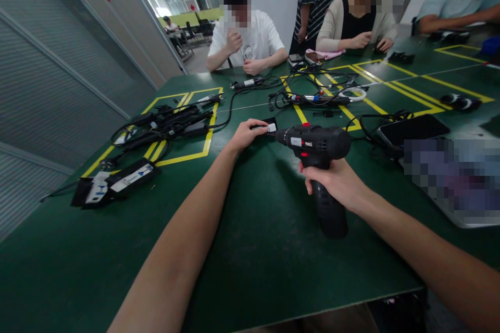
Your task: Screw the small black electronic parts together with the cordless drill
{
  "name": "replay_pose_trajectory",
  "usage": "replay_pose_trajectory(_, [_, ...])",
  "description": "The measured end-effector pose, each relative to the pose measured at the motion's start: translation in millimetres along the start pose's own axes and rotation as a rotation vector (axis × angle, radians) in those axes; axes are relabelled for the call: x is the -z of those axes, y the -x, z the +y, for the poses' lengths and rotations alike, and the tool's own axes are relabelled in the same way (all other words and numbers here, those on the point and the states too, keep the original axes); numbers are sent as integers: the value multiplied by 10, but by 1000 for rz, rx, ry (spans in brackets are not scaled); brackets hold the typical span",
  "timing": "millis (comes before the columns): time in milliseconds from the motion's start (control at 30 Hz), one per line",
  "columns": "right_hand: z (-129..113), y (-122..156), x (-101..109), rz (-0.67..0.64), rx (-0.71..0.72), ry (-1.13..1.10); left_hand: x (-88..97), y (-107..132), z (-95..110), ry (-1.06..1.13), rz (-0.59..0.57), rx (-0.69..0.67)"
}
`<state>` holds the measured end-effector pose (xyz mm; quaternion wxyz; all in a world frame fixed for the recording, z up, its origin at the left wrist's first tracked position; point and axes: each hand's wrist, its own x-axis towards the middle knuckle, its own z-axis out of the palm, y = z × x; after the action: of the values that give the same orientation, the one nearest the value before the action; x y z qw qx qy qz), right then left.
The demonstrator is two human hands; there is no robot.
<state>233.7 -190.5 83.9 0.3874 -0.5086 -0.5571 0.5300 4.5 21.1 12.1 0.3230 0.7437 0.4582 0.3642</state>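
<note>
Right hand (338, 185) grips the drill (317, 143), left hand (245, 136) pins the small black part (270, 126); best keep the bit (273, 133) square.

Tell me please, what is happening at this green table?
A person holds a black cordless drill in the right hand. Its tip points at a small black part, which the left hand holds down on the green table. A bundle of black cables lies further left, among yellow tape lines. Other people sit at the far side.
</note>
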Motion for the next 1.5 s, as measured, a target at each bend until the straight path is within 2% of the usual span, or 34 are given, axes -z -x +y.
replay_pose_trajectory(1500, [5, -12, -13, 13, -5, -17, -11, -16, -42, 20, -1, 15])
